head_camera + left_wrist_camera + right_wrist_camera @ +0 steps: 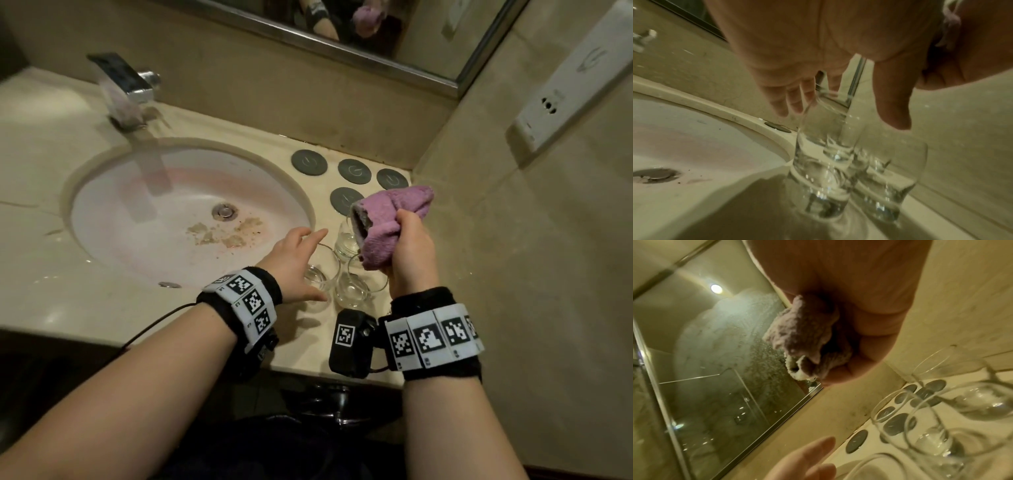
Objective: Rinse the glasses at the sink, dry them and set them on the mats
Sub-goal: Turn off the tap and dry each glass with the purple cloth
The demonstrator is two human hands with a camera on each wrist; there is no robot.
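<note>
Three clear glasses stand upright on the counter right of the sink: a near left one (322,277) (818,186), a near right one (358,286) (885,186) and one behind them (347,241) (838,146). My left hand (317,265) (840,110) hovers open over the near left glass, fingers and thumb spread above its rim and holding nothing. My right hand (411,246) (859,337) grips a bunched purple cloth (394,219) (807,344) above the other two glasses. Several dark round mats (354,171) (898,423) lie bare in the back right corner.
The white sink basin (113,219) has brown stains near its drain (224,210). A chrome faucet (126,85) stands behind it. A mirror (376,31) runs along the back wall. The tiled side wall (513,240) closes in on the right.
</note>
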